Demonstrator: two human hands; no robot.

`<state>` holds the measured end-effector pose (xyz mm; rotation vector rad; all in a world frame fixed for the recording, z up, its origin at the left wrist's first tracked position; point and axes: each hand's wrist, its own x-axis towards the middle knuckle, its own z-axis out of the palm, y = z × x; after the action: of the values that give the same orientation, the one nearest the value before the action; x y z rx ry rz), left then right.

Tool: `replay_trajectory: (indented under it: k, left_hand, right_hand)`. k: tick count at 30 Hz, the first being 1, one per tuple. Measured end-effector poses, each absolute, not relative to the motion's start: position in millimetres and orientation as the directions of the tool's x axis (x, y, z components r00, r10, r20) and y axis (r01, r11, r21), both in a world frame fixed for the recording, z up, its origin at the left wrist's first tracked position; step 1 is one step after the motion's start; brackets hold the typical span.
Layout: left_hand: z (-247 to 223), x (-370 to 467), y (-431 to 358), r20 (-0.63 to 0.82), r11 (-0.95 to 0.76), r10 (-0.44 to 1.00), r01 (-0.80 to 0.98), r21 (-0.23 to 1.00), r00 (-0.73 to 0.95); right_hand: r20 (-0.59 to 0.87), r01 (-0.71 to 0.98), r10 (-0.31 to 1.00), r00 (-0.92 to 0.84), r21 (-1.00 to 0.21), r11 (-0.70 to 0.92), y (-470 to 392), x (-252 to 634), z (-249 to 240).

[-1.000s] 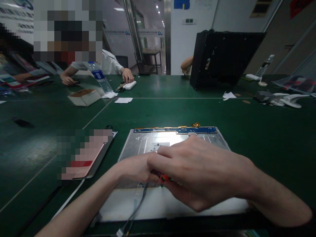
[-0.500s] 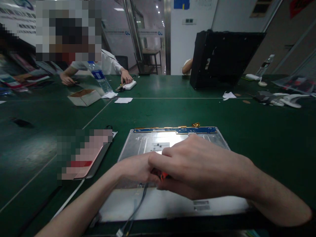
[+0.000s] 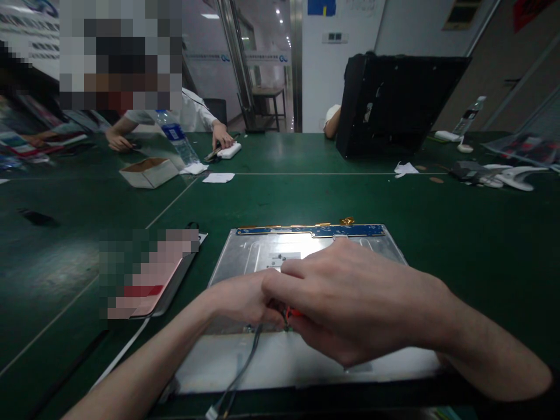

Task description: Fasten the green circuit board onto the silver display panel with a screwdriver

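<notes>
A metal-backed display panel [image 3: 231, 251] lies flat before me, with a blue circuit board [image 3: 280, 231] along its far edge and a white strip at its near edge. My left hand [image 3: 251, 300] and my right hand [image 3: 350, 291] meet over its middle. Both have their fingers closed. A small red piece [image 3: 295, 313] shows between them, with something dark and greenish beside it; the fingers hide most of it, so its kind is unclear. Under the left fingers a dark thin cable [image 3: 249, 356] runs to a white connector [image 3: 212, 413] at the near edge.
A phone [image 3: 161, 286] lies left of the panel. Farther off stand an open box [image 3: 151, 175], a tilted water bottle [image 3: 178, 140] and a large black case [image 3: 398, 105]. Across the green table [image 3: 280, 198], a person's hand [image 3: 223, 137] rests on a white object.
My right hand has shifted slightly, its lower edge now nearer to me. More of the greenish bit shows between the fingers. My left hand and the panel stay in place.
</notes>
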<state>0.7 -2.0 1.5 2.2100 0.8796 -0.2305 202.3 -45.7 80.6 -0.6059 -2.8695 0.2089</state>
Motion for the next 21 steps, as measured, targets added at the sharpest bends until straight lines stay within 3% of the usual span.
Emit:
replay_trajectory:
  k: [7, 14, 21]
  left_hand:
    - [-0.1, 1.9, -1.2, -0.471, -0.459, 0.510, 0.691, 0.559, 0.720]
    - [-2.4, -1.6, -0.9, -0.392, -0.489, 0.522, 0.643, 0.590, 0.757]
    - [-4.5, -0.6, 0.4, -0.432, -0.497, 0.504, 0.660, 0.563, 0.748]
  right_hand:
    - [0.153, 0.410, 0.434, -0.888, -0.163, 0.897, -45.7, 201.7, 79.9]
    - [0.154, 0.363, 0.395, -0.906, -0.200, 0.910, -45.8, 202.1, 81.2]
    - [0.151, 0.417, 0.439, -0.886, -0.157, 0.896, -45.4, 202.4, 79.7]
